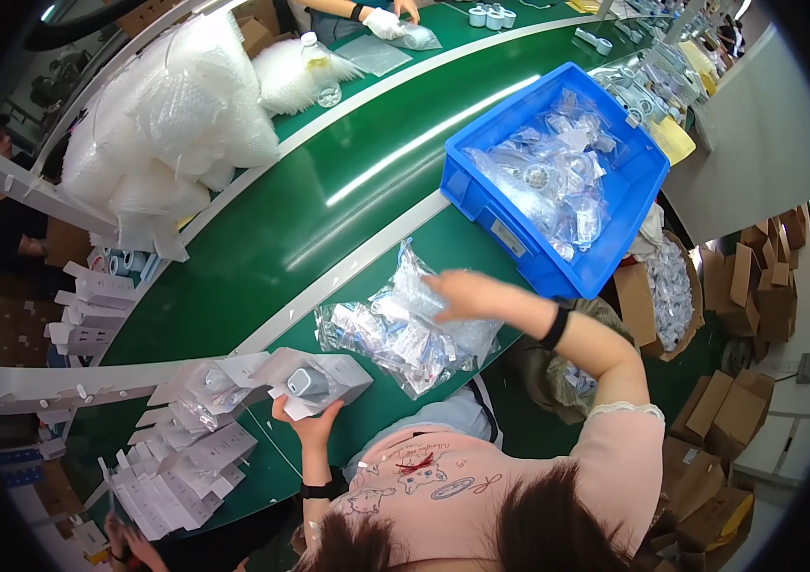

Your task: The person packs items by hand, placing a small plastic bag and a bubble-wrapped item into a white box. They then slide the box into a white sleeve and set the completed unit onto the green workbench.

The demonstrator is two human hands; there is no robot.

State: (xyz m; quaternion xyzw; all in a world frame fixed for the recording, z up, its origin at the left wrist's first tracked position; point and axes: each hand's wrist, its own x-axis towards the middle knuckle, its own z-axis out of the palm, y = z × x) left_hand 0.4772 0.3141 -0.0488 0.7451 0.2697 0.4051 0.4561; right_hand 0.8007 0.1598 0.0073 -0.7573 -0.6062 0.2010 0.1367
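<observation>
My left hand [308, 419] grips an open white carton [348, 374] near the bench edge, fingers and thumb closed around its near end. A white and grey device [307, 383] with a rounded rectangular face shows inside the carton. To the right, my right hand [470, 296] has its fingers together on a clear plastic bag [415, 294]; the fingertips are partly hidden. Under and beside it lies a pile of clear bags [391, 343] with small white and blue contents. A blue bin [481, 205] full of bagged white parts stands beyond my right hand.
Several white cartons [181, 467] stand in rows at the left. A green conveyor belt [348, 191] curves past the bench. Bubble-wrap bags [167, 124] are heaped across it, near a clear bottle [319, 71]. A co-worker's gloved hand [384, 23] handles a bag. Brown cartons [724, 400] sit at right.
</observation>
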